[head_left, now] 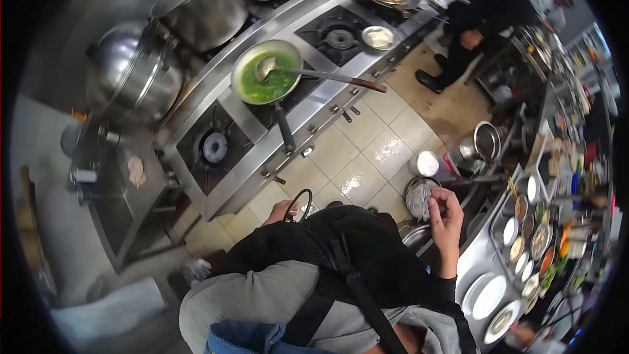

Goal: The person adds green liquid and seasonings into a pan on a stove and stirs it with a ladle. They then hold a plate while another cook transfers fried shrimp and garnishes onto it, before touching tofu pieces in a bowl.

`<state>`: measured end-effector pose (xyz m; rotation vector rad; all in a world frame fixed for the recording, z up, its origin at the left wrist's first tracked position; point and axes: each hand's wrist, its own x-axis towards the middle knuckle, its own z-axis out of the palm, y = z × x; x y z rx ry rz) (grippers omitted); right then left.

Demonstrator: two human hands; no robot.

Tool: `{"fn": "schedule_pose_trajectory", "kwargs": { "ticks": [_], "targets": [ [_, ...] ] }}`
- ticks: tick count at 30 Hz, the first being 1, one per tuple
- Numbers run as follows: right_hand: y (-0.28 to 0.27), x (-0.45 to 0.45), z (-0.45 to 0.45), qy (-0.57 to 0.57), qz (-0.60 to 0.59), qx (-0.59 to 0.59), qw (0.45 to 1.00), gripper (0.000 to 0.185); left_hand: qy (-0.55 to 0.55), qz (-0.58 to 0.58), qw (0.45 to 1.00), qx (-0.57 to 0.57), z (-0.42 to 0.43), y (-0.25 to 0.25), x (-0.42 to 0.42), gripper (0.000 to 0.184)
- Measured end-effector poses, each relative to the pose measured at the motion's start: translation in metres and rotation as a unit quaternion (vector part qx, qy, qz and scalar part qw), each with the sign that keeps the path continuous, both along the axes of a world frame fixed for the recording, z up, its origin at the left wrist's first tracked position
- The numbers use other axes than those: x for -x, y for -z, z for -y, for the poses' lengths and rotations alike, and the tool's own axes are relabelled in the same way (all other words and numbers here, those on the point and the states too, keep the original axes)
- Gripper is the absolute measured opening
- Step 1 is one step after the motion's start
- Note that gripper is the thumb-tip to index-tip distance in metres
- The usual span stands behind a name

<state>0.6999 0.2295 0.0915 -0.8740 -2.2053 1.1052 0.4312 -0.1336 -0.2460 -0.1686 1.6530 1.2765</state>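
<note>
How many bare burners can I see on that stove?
2: one burner left of the green-filled pan, another burner right of it, as pictured. Others may be hidden.

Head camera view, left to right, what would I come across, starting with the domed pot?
Domed metal pot, bare left burner, pan of green food, bare middle burner, small metal bowl, right hand, white plates.

Thin dark loop (pixel 310 194), perhaps a cable, curved by the left hand (pixel 280 212), crumpled translucent plastic (pixel 418 200) near the right hand (pixel 446 217)
</note>
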Motion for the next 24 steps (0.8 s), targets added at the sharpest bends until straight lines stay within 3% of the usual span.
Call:
{"fn": "schedule_pose_trajectory", "kwargs": {
  "ticks": [3,6,8,10,14,16,18,20,24],
  "targets": [
    [0.016,0.035,-0.036,-0.047,0.006,0.02,0.999,0.012,-0.128,0.065,0.99,0.001,-0.004,-0.006,-0.005,0.021],
    [0.039,0.076,-0.072,-0.118,0.003,0.024,0.993,0.013,-0.087,-0.039,0.994,0.051,-0.023,-0.016,-0.009,0.024],
    [0.043,0.113,-0.098,-0.188,-0.01,-0.009,0.982,0.013,-0.267,0.032,0.958,-0.097,-0.036,-0.006,0.012,0.031],
    [0.044,0.159,-0.123,-0.26,-0.039,-0.045,0.964,0.013,-0.389,0.048,0.908,-0.152,-0.07,-0.062,0.044,0.046],
    [0.064,0.256,-0.17,-0.366,-0.085,-0.169,0.911,0.028,-0.342,-0.015,0.918,-0.201,-0.128,-0.124,0.091,0.062],
    [0.071,0.299,-0.184,-0.392,0.016,-0.212,0.895,0.046,-0.334,-0.019,0.924,-0.186,-0.159,-0.15,0.1,0.068],
    [0.08,0.323,-0.18,-0.391,0.1,-0.263,0.876,0.058,-0.362,0.019,0.916,-0.171,-0.18,-0.163,0.099,0.058],
    [0.092,0.343,-0.177,-0.376,0.191,-0.294,0.857,0.066,-0.361,0.002,0.921,-0.144,-0.177,-0.14,0.098,0.048],
    [0.149,0.371,-0.18,-0.477,0.262,-0.152,0.825,0.073,-0.382,-0.035,0.916,-0.117,-0.195,-0.147,0.093,0.034]
  ]
}}
